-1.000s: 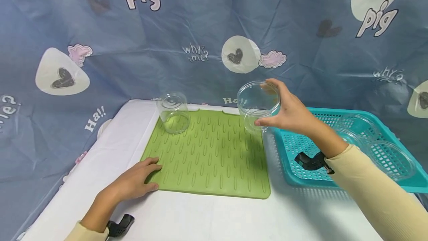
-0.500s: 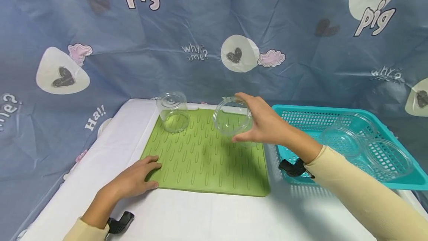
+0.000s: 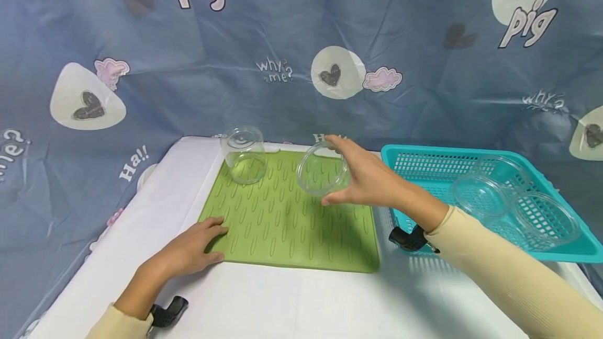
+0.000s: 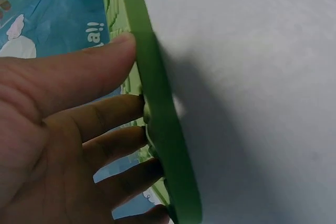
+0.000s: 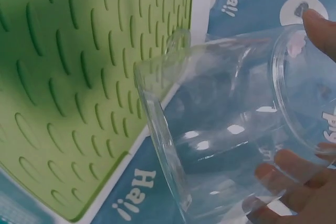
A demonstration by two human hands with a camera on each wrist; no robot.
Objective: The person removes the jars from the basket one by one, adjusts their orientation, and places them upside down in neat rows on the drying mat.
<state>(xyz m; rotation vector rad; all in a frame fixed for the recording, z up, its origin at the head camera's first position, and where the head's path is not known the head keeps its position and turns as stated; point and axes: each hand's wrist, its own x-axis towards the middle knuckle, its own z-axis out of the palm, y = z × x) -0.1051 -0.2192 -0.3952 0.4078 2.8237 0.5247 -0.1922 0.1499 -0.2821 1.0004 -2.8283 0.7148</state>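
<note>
In the head view my right hand (image 3: pixel 365 174) grips a clear plastic jar (image 3: pixel 320 174) over the right back part of a green ridged mat (image 3: pixel 278 229). The jar is tilted, its ringed mouth facing left and toward me. Fingers and thumb spread around its side near the rim; the right wrist view shows the jar's wall (image 5: pixel 220 124) and flat bottom. Another clear jar (image 3: pixel 244 156) stands upside down at the mat's back left corner. My left hand (image 3: pixel 188 250) rests at the mat's front left corner, fingertips right at its edge in the left wrist view.
A turquoise perforated basket (image 3: pixel 438 149) stands right of the mat, with several clear jars (image 3: pixel 546 218) inside. The white table (image 3: pixel 301 302) runs under everything. A blue patterned cloth (image 3: pixel 282 103) rises behind and on the left.
My right hand has moved left and slightly down with the jar, away from the basket side and over the mat. The jar has tipped over from near upright. My left hand stays put.
</note>
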